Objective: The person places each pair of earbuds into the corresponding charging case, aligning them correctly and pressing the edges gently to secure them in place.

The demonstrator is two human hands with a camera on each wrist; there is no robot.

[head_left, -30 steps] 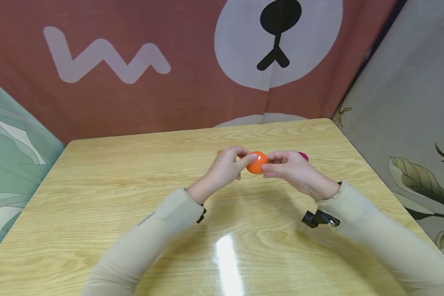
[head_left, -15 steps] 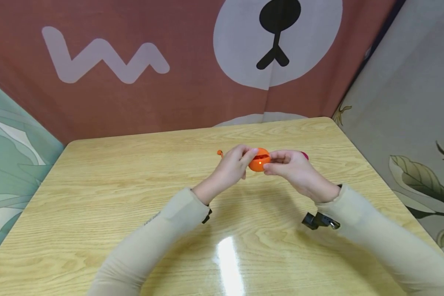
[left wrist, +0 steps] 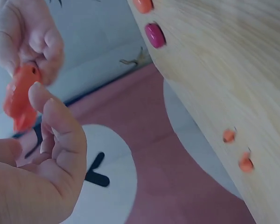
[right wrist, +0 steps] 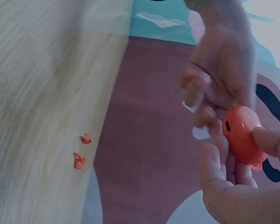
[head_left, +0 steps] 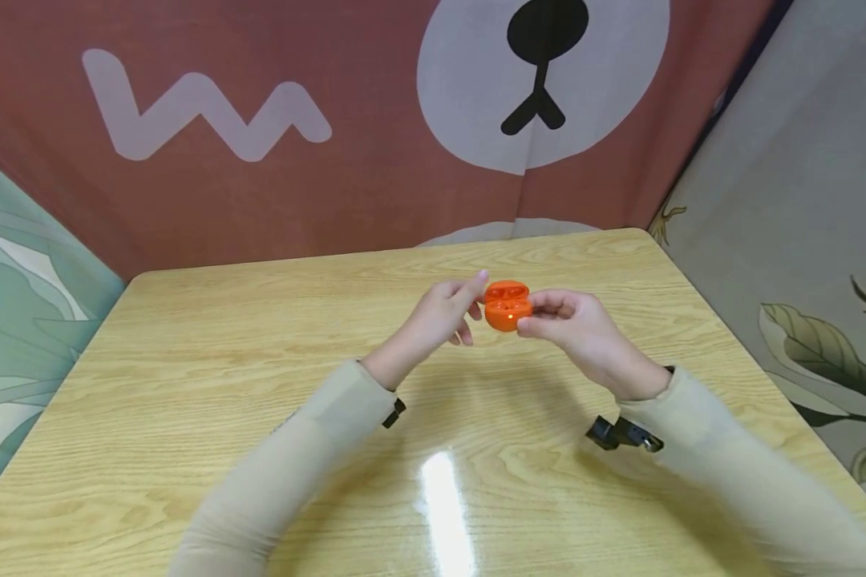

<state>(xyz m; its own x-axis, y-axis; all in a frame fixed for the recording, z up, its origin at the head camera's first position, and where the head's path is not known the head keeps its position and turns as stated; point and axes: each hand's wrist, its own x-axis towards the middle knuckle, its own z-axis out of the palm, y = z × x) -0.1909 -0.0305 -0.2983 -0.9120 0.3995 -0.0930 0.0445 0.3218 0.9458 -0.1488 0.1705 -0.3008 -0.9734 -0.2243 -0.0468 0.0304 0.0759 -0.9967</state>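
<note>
My right hand (head_left: 573, 320) holds up an orange earbud case (head_left: 507, 316) above the table, pinched between thumb and fingers at its right side. The case's lid stands raised, and its inside shows in the head view. Just left of the case is my left hand (head_left: 436, 314), thumb pointing up and fingers loosely bent, with nothing in it. Whether a fingertip touches the case, I cannot tell. Two orange earbuds, one nearer (right wrist: 79, 161) and one farther (right wrist: 86, 138), lie on the table in the right wrist view. The head view does not show them.
A magenta rounded object (left wrist: 155, 35) lies on the wooden table (head_left: 274, 344); beside it sits an orange object (left wrist: 143, 5), cut off by the frame. A printed curtain (head_left: 368, 192) hangs behind the table's far edge.
The orange case went from closed to open, its lid lifting under my left thumb. My left hand then let go and moved slightly left. My right hand keeps its hold.
</note>
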